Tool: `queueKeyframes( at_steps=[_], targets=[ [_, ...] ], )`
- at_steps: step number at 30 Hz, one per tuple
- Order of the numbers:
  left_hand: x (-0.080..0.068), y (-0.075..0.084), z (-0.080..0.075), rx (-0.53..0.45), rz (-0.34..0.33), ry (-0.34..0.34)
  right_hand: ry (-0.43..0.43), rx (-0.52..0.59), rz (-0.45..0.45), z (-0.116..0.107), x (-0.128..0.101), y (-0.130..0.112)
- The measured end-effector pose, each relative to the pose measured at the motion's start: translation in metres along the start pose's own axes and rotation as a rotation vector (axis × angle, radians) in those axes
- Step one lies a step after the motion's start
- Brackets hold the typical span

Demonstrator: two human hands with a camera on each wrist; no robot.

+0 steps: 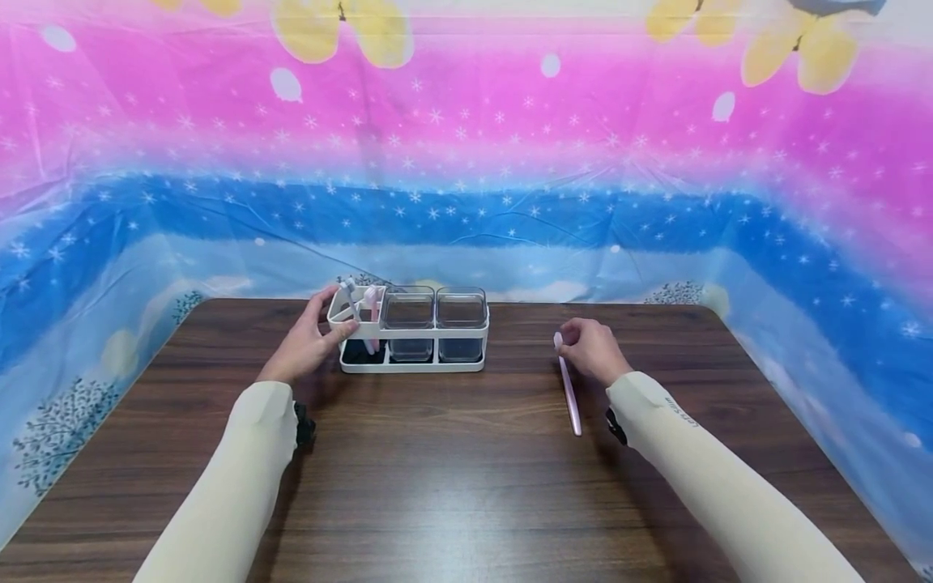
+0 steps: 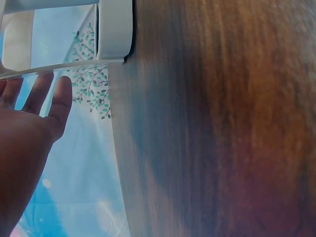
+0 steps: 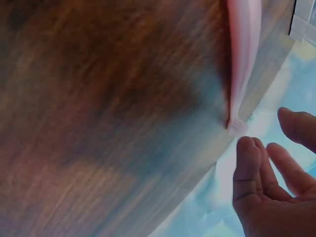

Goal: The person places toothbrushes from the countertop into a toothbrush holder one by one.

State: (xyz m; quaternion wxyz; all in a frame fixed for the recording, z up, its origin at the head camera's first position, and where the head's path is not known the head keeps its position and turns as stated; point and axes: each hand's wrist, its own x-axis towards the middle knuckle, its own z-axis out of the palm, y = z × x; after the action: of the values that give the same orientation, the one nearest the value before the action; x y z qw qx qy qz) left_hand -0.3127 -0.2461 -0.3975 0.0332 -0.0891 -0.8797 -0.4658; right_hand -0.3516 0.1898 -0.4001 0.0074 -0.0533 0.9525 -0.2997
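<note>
On the table my left hand [image 1: 299,344] grips the left end of a white toothbrush holder [image 1: 411,368], thumb at the front of its upper rim and fingers behind. In the left wrist view, the fingers [image 2: 60,106] lie along the holder's edge [image 2: 114,29]. A grey toothbrush [image 1: 350,295] and a pink toothbrush [image 1: 372,304] stand in its left compartment. Another pink toothbrush [image 1: 570,397] lies to the right, its head pointing away from me. My right hand [image 1: 594,350] is at that head, fingertips right beside it and the thumb apart from the fingers in the right wrist view.
Two clear cups, a left one [image 1: 410,312] and a right one [image 1: 462,312], sit in the holder's other compartments. The brown wooden table [image 1: 452,486] ends behind the holder at a printed cloth backdrop [image 1: 466,219], which also runs along both sides.
</note>
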Motion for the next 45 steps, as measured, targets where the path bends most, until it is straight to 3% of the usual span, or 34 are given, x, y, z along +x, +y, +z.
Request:
queueKeyframes(
  at_steps=[11,23,34,38,45],
  targets=[
    [-0.001,0.003,-0.001,0.008,0.000,-0.010,-0.084,-0.147,0.105,0.005,0.001,0.002],
    [0.000,0.001,-0.002,0.018,0.002,-0.004,-0.104,-0.151,0.076,0.009,0.001,0.004],
    [0.001,0.000,-0.001,0.007,-0.008,-0.008,-0.106,-0.150,0.126,0.012,0.003,0.004],
    [0.001,0.000,0.000,0.004,-0.012,-0.012,-0.088,-0.119,0.114,0.009,0.002,0.002],
    [0.000,0.002,-0.001,0.016,-0.004,-0.006,0.018,-0.031,0.039,-0.002,0.004,-0.008]
  ],
)
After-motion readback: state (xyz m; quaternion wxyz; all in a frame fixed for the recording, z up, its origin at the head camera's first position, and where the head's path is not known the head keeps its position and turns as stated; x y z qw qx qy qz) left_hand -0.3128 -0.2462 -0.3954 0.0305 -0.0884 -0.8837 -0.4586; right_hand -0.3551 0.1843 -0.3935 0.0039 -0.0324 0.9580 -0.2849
